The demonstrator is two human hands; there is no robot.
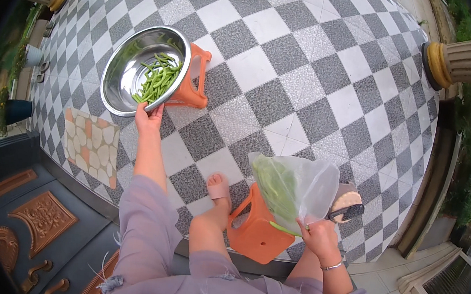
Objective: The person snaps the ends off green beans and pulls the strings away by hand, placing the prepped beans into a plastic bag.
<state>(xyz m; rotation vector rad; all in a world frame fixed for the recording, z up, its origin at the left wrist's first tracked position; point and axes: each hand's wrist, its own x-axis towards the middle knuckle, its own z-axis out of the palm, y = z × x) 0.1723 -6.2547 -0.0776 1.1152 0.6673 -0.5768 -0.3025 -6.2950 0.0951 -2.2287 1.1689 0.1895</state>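
At the upper left, my left hand grips the near rim of a stainless steel basin, which tilts at an orange plastic stool. Green bean pods lie in the basin's right side. My right hand holds a translucent plastic bag by its gathered end, with more green beans showing through. A long green bean sticks out beside my right fingers. Below the bag is a second orange plastic stool.
A stone-patterned mat lies on the checkered tile floor at left. A dark door with copper-coloured panels fills the lower left. Fluted columns stand at both sides. A pale round object with a dark strap is right of the bag.
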